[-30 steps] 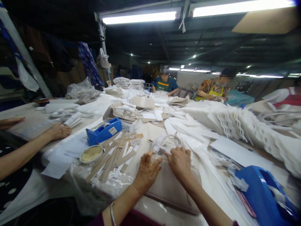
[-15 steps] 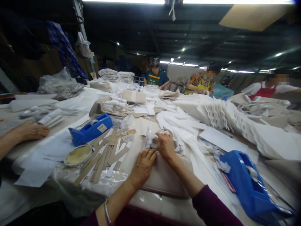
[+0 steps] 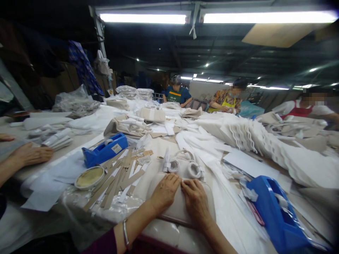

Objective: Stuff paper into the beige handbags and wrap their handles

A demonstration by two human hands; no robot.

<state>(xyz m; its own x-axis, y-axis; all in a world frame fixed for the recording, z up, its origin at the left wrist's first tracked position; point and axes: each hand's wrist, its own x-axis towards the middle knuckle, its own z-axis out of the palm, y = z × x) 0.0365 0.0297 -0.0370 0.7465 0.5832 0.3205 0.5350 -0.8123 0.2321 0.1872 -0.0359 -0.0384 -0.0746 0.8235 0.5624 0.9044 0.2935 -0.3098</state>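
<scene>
A beige handbag (image 3: 177,211) lies flat on the table in front of me. My left hand (image 3: 165,192) rests on its far edge, fingers close together and bent over the material. Beside it, my right hand (image 3: 195,197) grips the same edge with curled fingers, the two hands' fingertips almost meeting. Just past the fingers lie the bag's handle (image 3: 185,154) and two plastic-wrapped coils, a left coil (image 3: 173,165) and a right coil (image 3: 194,170). What the fingertips press on is partly hidden.
A blue tape dispenser (image 3: 106,150) and a round tin (image 3: 89,177) stand left, near cardboard strips (image 3: 119,180). Another blue dispenser (image 3: 275,215) is at right, by stacked white foam sheets (image 3: 238,130). A co-worker's hand (image 3: 31,154) rests at far left; several people work across the table.
My right hand has come back from the wrapped coils to the bag's edge, uncovering the coils. My left hand stays on that edge. The view has tilted up slightly.
</scene>
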